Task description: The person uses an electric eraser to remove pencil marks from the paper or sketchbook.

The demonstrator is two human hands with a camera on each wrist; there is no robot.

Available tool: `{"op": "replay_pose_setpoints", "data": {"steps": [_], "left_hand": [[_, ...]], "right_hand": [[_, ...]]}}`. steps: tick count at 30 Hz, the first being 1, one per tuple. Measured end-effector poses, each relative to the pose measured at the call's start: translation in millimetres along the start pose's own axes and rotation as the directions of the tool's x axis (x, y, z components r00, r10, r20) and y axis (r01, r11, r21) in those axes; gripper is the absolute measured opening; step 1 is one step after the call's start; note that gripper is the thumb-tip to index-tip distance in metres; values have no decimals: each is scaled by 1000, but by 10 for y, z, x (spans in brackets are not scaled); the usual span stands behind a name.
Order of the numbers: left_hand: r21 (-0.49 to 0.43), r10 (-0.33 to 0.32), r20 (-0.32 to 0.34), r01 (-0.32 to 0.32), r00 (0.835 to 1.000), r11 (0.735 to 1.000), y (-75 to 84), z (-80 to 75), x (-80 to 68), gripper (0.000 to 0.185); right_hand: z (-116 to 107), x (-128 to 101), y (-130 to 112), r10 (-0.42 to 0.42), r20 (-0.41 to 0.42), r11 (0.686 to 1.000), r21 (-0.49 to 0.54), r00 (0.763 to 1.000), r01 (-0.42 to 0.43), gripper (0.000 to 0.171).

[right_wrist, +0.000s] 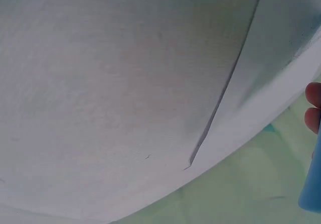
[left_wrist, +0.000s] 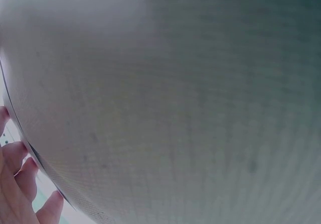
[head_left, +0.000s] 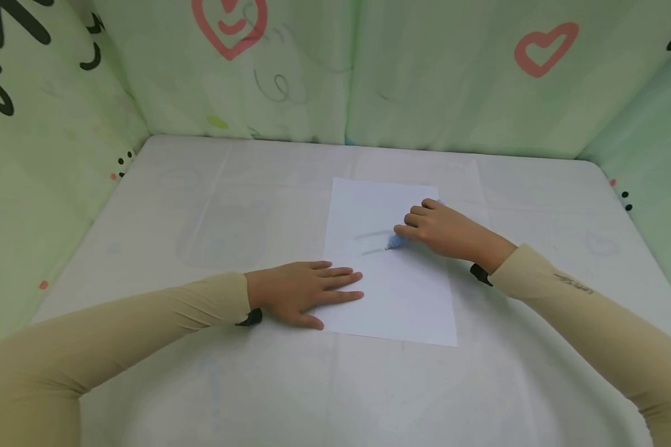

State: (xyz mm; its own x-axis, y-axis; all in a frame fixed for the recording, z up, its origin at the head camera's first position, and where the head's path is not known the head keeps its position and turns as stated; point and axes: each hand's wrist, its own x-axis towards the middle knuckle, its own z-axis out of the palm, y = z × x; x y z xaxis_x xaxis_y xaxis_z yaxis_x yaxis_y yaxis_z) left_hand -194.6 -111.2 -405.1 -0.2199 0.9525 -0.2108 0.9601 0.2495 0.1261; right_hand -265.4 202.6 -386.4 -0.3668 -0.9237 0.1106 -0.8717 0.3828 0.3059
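A white sheet of paper (head_left: 394,310) lies on the table. My left hand (head_left: 307,288) rests flat on its left edge with the fingers spread; in the left wrist view its fingertips (left_wrist: 50,209) show at the lower left. Over the paper's upper right part, my right hand (head_left: 438,230) grips a thick blue pen (head_left: 396,240), its narrow tip pointing down and left at the sheet. Two faint grey streaks (head_left: 373,252) run left of the tip. The right wrist view catches the pen's rounded blue end (right_wrist: 311,184) beside two fingertips (right_wrist: 312,119).
A white cloth (head_left: 246,186) covers the table. Pale green curtains (head_left: 425,87) with printed hearts and black marks hang behind it and on both sides. Dark wrist bands (head_left: 481,274) show at the sleeve cuffs.
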Motion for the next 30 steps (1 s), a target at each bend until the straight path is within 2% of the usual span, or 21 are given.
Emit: {"op": "replay_pose_setpoints", "data": {"steps": [13, 23, 30], "left_hand": [[-6, -4, 11, 4, 1000, 1000, 0, -2, 4, 71], [14, -2, 9, 2, 1000, 1000, -6, -10, -6, 71], [-16, 6, -4, -6, 1000, 1000, -1, -8, 5, 71]], "right_hand": [[8, 103, -16, -11, 0, 1000, 21, 1000, 11, 27], [-24, -10, 0, -10, 9, 1000, 19, 1000, 10, 25], [-14, 65, -20, -26, -11, 1000, 3, 1000, 26, 29]]}}
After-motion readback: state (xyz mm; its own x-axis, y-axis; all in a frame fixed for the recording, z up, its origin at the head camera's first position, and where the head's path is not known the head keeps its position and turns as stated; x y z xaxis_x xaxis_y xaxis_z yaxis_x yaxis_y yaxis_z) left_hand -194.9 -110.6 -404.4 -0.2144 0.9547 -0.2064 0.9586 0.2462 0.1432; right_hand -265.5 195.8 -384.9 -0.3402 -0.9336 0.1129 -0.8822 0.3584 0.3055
